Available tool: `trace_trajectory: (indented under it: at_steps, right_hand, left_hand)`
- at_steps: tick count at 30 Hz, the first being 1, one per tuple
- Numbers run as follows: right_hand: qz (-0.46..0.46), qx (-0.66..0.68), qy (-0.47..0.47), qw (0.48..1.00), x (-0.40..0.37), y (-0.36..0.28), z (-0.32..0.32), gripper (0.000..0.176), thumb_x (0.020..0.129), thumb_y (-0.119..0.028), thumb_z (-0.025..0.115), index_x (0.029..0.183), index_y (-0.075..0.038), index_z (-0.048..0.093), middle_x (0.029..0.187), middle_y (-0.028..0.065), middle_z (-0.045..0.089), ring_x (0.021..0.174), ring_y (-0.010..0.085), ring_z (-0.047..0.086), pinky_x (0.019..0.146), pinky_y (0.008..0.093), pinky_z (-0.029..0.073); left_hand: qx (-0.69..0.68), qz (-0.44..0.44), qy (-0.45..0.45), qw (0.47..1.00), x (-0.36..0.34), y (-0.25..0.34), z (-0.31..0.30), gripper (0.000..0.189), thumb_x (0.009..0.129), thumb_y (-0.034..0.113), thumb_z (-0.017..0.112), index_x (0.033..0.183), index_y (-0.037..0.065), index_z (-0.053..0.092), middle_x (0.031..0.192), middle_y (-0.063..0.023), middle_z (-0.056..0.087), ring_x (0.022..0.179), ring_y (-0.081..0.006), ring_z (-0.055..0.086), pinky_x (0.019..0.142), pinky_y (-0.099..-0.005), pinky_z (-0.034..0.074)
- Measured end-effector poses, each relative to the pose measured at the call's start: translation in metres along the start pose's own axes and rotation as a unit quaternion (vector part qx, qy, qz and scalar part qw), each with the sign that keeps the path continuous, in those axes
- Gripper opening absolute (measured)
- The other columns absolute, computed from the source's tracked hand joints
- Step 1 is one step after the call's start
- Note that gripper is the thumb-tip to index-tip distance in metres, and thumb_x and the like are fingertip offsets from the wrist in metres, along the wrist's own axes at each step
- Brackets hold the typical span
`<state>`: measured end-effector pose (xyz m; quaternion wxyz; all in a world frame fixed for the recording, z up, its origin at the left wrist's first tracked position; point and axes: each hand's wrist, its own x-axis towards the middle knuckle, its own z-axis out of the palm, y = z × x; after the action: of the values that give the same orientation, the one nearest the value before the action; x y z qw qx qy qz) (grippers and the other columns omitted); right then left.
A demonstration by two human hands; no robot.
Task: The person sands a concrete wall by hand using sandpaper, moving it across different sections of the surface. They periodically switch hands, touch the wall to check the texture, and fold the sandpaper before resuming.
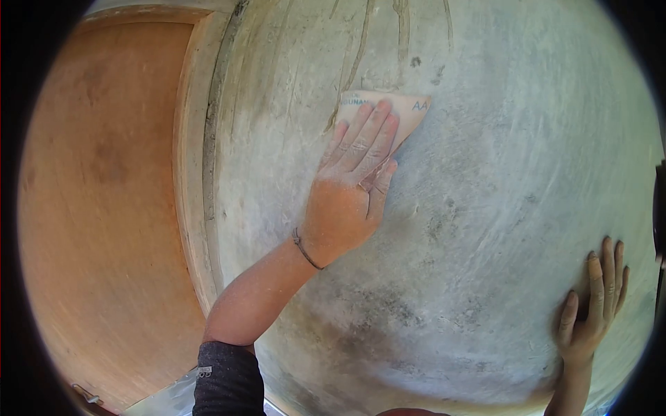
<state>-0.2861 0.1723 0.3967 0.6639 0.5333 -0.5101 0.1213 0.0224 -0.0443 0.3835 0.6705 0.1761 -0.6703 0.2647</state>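
Note:
My left hand [354,177], dusty white over the fingers, presses a sheet of sandpaper [406,114] flat against the plastered wall [472,194]. The sheet's pale printed back faces me, with blue letters on it. Its lower edge runs between my thumb and index finger; the part under my palm is hidden. A thin dark cord circles that wrist, and a dark sleeve ends below the elbow. Lower down at the right, my right hand [595,308] rests on the same wall with its fingers stretched upward and holds nothing.
A brown wooden door [111,194] in a pale frame [187,152] stands at the left, with a metal handle [87,395] low down. Dark drip streaks [402,31] run down the wall's top. Blackish stains mark its lower middle. A dark object [660,208] shows at the right edge.

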Motion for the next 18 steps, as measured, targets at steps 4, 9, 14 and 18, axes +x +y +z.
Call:
trace_trajectory:
  at_steps: [4, 9, 14, 18]
  right_hand:
    - [-0.019, -0.031, -0.019, 0.999, -0.001, 0.002, 0.001, 0.046, 0.094, -0.028, 0.038, 0.131, -0.003, 0.046, 0.138, 0.019, 0.044, 0.132, 0.0374, 0.036, 0.11, 0.0509, 0.02]
    - [-0.018, -0.045, -0.018, 0.999, 0.001, 0.0, 0.001, 0.046, 0.095, -0.029, 0.034, 0.13, -0.003, 0.047, 0.138, 0.0189, 0.044, 0.131, 0.0377, 0.037, 0.109, 0.051, 0.023]
    - [-0.011, -0.048, -0.002, 0.999, 0.004, -0.008, 0.001, 0.046, 0.096, -0.031, 0.033, 0.131, -0.003, 0.046, 0.138, 0.0183, 0.045, 0.131, 0.0372, 0.038, 0.109, 0.0501, 0.023]
    - [-0.001, -0.014, 0.014, 1.0, 0.004, -0.011, 0.003, 0.045, 0.096, -0.031, 0.035, 0.129, -0.005, 0.048, 0.137, 0.0175, 0.046, 0.131, 0.0361, 0.038, 0.11, 0.0494, 0.021]
  left_hand:
    - [-0.023, -0.013, 0.004, 1.0, -0.003, -0.002, 0.002, 0.043, 0.091, 0.009, 0.049, 0.133, 0.004, 0.047, 0.14, -0.0116, 0.044, 0.134, -0.0305, 0.035, 0.111, -0.0441, 0.022]
    - [0.007, 0.018, 0.014, 1.0, -0.008, -0.008, 0.002, 0.046, 0.088, 0.01, 0.053, 0.133, 0.003, 0.047, 0.139, -0.0144, 0.044, 0.13, -0.0327, 0.04, 0.107, -0.0456, 0.029]
    - [0.007, 0.02, 0.016, 1.0, -0.008, -0.008, 0.003, 0.046, 0.088, 0.01, 0.053, 0.133, 0.002, 0.047, 0.139, -0.0146, 0.045, 0.13, -0.0327, 0.04, 0.107, -0.0465, 0.029]
    - [-0.021, -0.008, 0.009, 1.0, -0.007, -0.004, 0.002, 0.042, 0.09, 0.007, 0.047, 0.132, 0.003, 0.049, 0.139, -0.0138, 0.045, 0.133, -0.0314, 0.036, 0.11, -0.0448, 0.023]
